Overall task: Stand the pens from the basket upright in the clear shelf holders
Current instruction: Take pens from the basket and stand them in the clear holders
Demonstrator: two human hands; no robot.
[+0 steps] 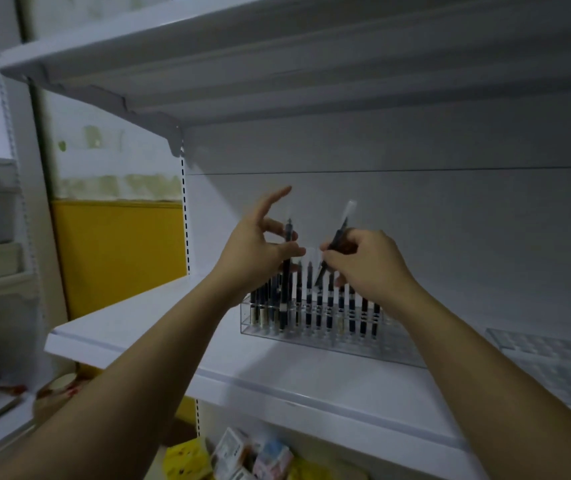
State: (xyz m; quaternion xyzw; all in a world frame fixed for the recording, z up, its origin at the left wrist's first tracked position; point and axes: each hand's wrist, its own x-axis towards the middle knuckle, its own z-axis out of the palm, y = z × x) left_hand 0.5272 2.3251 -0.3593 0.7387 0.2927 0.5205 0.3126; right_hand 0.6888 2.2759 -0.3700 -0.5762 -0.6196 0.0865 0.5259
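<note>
On the white shelf [145, 337] sits a clear holder [346, 344]. Many pens [329, 299] already stand in its left part. Its right part looks bare, so I think more must go in. The basket is not in view. The left hand [256, 251] pinches an upright pen [287, 271] over the holder's left end. The right hand [370, 261] grips a tilted pen [337, 237].

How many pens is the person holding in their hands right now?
2. One upright pen is pinched by the left hand above the clear holder; one tilted pen is gripped in the right hand. Its fist may hide more.
</note>
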